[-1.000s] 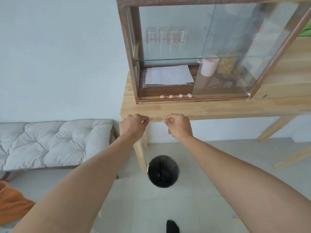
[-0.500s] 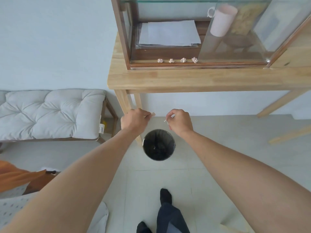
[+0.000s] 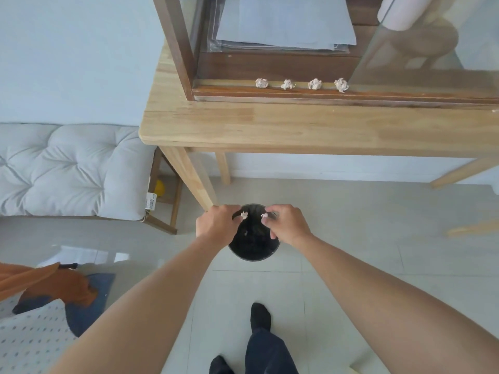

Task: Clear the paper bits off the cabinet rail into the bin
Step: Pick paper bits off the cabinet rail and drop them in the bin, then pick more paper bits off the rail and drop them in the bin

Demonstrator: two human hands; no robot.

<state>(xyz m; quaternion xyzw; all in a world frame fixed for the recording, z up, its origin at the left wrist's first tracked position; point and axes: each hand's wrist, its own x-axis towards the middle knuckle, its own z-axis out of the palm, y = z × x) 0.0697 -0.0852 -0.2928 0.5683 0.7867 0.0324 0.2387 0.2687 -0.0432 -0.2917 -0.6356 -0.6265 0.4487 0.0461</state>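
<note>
Several crumpled paper bits [image 3: 301,84] lie in a row on the dark wooden cabinet rail [image 3: 229,91]. On the floor below stands a round black bin [image 3: 253,252]. My left hand [image 3: 216,222] hovers over the bin's left rim, pinching a small paper bit [image 3: 244,215]. My right hand [image 3: 289,225] is over the right rim and pinches another paper bit [image 3: 264,216]. Both bits hang above the bin's opening. Another scrap shows inside the bin.
The glass-fronted cabinet holds a stack of papers [image 3: 283,22] and sits on a light wooden table [image 3: 270,125]. A padded white bench [image 3: 70,168] stands at the left. Orange and blue cloth [image 3: 54,290] lies on the floor. My feet [image 3: 259,317] stand behind the bin.
Both hands have come down from the table's front edge to just over the bin, each still pinching a paper bit. My view has tilted down toward the floor.
</note>
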